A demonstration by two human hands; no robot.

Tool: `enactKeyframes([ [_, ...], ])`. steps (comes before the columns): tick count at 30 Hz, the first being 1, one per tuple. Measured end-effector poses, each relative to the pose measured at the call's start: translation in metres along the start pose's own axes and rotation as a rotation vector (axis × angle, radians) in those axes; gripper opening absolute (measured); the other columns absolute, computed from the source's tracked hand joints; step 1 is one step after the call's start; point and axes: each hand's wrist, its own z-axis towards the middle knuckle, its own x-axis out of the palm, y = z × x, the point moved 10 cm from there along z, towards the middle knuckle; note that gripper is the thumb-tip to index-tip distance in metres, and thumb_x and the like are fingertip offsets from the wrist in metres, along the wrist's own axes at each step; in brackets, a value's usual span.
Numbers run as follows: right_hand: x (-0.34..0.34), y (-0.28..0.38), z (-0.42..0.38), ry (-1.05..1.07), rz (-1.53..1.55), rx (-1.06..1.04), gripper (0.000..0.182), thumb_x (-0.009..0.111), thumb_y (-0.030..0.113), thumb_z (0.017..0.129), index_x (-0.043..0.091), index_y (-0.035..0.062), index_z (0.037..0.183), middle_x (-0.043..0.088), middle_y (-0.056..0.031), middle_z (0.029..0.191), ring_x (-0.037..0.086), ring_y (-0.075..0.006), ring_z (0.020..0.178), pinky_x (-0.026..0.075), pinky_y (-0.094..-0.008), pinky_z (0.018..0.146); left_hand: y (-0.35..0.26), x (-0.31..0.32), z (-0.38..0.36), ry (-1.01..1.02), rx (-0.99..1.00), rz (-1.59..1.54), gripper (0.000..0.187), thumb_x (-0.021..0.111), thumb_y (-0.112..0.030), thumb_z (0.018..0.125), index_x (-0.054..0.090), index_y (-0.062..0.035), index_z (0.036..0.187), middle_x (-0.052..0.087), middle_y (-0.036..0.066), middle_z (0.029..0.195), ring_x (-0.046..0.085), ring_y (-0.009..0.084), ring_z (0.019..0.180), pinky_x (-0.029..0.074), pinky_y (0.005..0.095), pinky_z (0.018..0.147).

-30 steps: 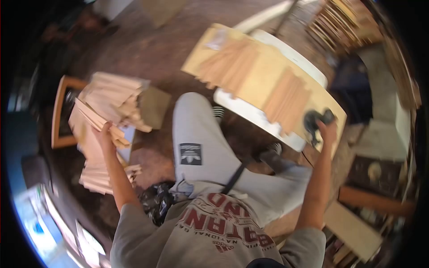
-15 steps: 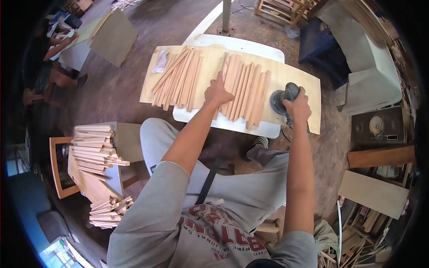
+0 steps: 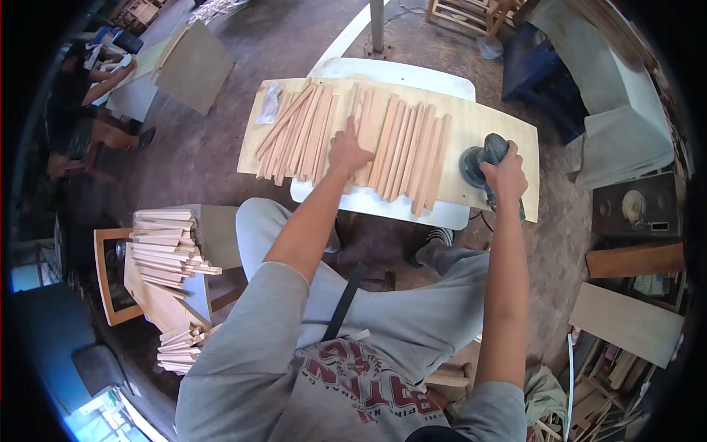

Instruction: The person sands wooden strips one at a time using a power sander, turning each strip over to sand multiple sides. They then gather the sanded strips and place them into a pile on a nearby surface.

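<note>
The dark round-bodied electric sander [image 3: 482,160] sat on the right part of the pale plywood board [image 3: 508,132], just beside the right-hand row of light brown wooden slats [image 3: 405,155], and the right hand [image 3: 507,173] was closed around its top in a full grip, fingers wrapped over the housing. The left hand [image 3: 346,153] lay flat with fingers spread, pressing on the leftmost slats of that row, its grip holding nothing but bearing down on the wood. A second bunch of similar slats [image 3: 294,132] lay fanned on the left part of the board, apart from the first row by a narrow strip of bare plywood, and a small clear plastic bag [image 3: 270,103] rested near the board's far left corner. The board itself lay across a white worktop [image 3: 383,206], overhanging it on both sides. Below and to the left, on the floor side, a tall stack of pale wooden slats [image 3: 166,239] rested on what seemed to be a low stand, though the lens bent that area too much to be sure. Far off at the upper left, another person [image 3: 96,96] sat by a separate surface.
</note>
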Motion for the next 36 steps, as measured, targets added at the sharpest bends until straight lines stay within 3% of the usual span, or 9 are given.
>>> enactKeyframes([
  [5,0.006,0.001,0.000,-0.017,-0.035,-0.043,0.089,0.075,0.041,0.073,0.041,0.0206,0.152,0.064,-0.0182,0.133,0.069,-0.0428,0.113,0.055,-0.0553,0.093,0.007,0.014,0.012,-0.040,0.048,-0.064,0.115,0.079,-0.043,0.079,0.015,-0.0046,0.167,0.031,0.036,0.162,0.033,0.0478,0.151,0.028,0.0474,0.126],
  [9,0.045,-0.022,0.033,0.007,-0.062,-0.049,0.106,0.078,0.053,0.071,0.032,0.0226,0.162,0.056,-0.0189,0.149,0.061,-0.0415,0.129,0.050,-0.0571,0.104,0.019,-0.089,-0.048,-0.149,0.315,-0.348,0.088,0.079,-0.039,0.084,0.044,-0.0038,0.156,0.046,0.025,0.158,0.043,0.0398,0.148,0.033,0.0466,0.123],
  [12,0.054,-0.027,0.050,-0.035,-0.096,-0.073,0.101,0.079,0.051,0.074,0.036,0.0226,0.160,0.060,-0.0151,0.146,0.061,-0.0402,0.130,0.049,-0.0550,0.105,0.086,-0.205,-0.127,-0.726,0.444,-0.388,0.051,0.077,-0.029,0.083,0.068,-0.0093,0.129,0.067,0.016,0.132,0.059,0.0373,0.126,0.045,0.0478,0.110],
  [19,0.045,-0.013,0.041,-0.009,-0.075,-0.078,0.093,0.078,0.046,0.073,0.042,0.0195,0.155,0.066,-0.0184,0.138,0.064,-0.0412,0.124,0.051,-0.0549,0.100,0.482,-0.269,-0.352,-1.482,-0.573,-0.086,0.041,0.075,-0.017,0.078,0.071,-0.0058,0.118,0.065,0.021,0.127,0.057,0.0406,0.122,0.043,0.0500,0.108],
  [22,0.044,-0.004,0.034,-0.010,-0.056,-0.126,0.092,0.076,0.046,0.072,0.043,0.0190,0.154,0.066,-0.0184,0.138,0.065,-0.0416,0.122,0.051,-0.0553,0.101,0.578,-0.250,-0.436,-1.346,-1.064,0.052,0.055,0.068,-0.034,0.085,0.066,-0.0046,0.131,0.057,0.021,0.142,0.052,0.0417,0.130,0.043,0.0517,0.111],
  [25,0.037,0.007,0.025,-0.092,-0.190,-0.135,0.093,0.075,0.047,0.071,0.044,0.0198,0.154,0.066,-0.0187,0.137,0.064,-0.0439,0.122,0.049,-0.0570,0.102,0.625,-0.236,-0.454,-1.102,-1.180,-0.089,0.062,0.068,-0.036,0.083,0.062,-0.0044,0.136,0.055,0.021,0.145,0.051,0.0419,0.132,0.044,0.0509,0.111],
  [29,0.060,0.004,0.053,0.071,0.222,-0.470,0.087,0.080,0.028,0.076,0.044,0.0060,0.152,0.070,-0.0158,0.108,0.070,-0.0320,0.089,0.056,-0.0429,0.078,0.635,-0.236,-0.434,-0.892,-1.177,-0.141,0.076,0.074,-0.043,0.077,0.055,-0.0038,0.140,0.056,0.023,0.144,0.050,0.0428,0.133,0.045,0.0508,0.110],
  [33,0.095,-0.054,0.085,0.501,0.509,-0.273,0.059,0.075,0.012,0.076,0.058,0.0006,0.131,0.065,-0.0092,0.087,0.061,-0.0209,0.065,0.050,-0.0353,0.060,0.620,-0.246,-0.421,-0.882,-1.178,-0.226,0.081,0.078,-0.043,0.076,0.048,-0.0043,0.141,0.055,0.023,0.138,0.058,0.0437,0.126,0.053,0.0497,0.102],
  [36,0.101,-0.055,0.074,0.419,0.532,-0.197,0.042,0.069,0.008,0.074,0.059,0.0037,0.114,0.056,-0.0041,0.071,0.049,-0.0145,0.049,0.041,-0.0320,0.046,0.637,-0.247,-0.428,-0.785,-1.178,-0.217,0.082,0.078,-0.042,0.077,0.045,-0.0061,0.142,0.051,0.024,0.139,0.064,0.0448,0.119,0.057,0.0496,0.097],
])
